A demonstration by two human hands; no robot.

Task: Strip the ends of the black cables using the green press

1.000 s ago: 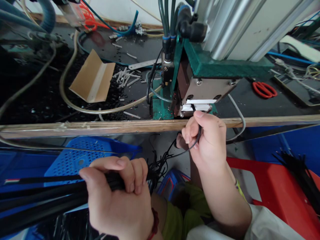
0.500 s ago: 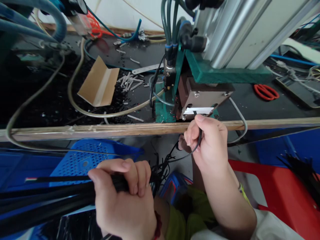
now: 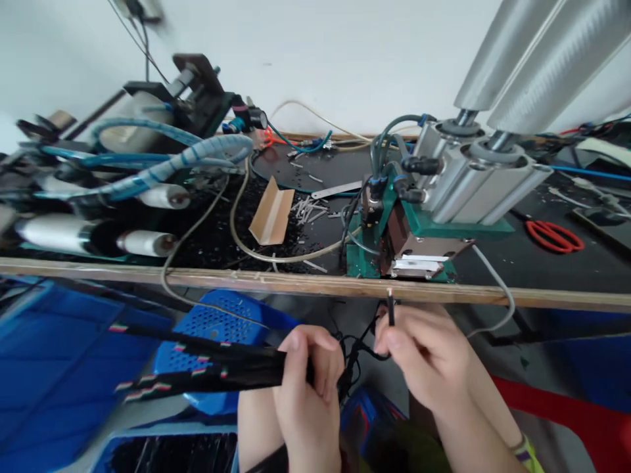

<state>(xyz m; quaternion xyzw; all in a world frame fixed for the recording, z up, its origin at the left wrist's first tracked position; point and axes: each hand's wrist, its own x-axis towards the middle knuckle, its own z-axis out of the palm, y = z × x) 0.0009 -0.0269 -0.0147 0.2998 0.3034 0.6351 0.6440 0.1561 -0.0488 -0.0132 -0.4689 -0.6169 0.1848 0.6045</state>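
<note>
My left hand (image 3: pixel 310 368) is closed around a bundle of black cables (image 3: pixel 236 369). Their ends fan out to the left, showing small red, green and white wire tips. In my right hand (image 3: pixel 428 358) a single black cable (image 3: pixel 391 310) is pinched, its pale stripped end pointing up just below the bench edge. Directly above that tip stands a pneumatic machine (image 3: pixel 424 253) with a metal block and a white strip at its front. The cable's tip is apart from the machine. More black cable hangs down between my hands.
A wooden edge (image 3: pixel 296 284) borders the dark bench. On it lie a folded cardboard piece (image 3: pixel 272 213), grey sleeve scraps (image 3: pixel 309 209), red-handled scissors (image 3: pixel 555 235) and another machine (image 3: pixel 98 230) at left. Below are a blue stool (image 3: pixel 221 315), a blue bin (image 3: pixel 172 430) and a red seat (image 3: pixel 547 414).
My right hand has drawn back from the machine's front, bringing the cable end below the bench edge. The view has tilted up, and the left hand's bundle now shows its coloured tips.
</note>
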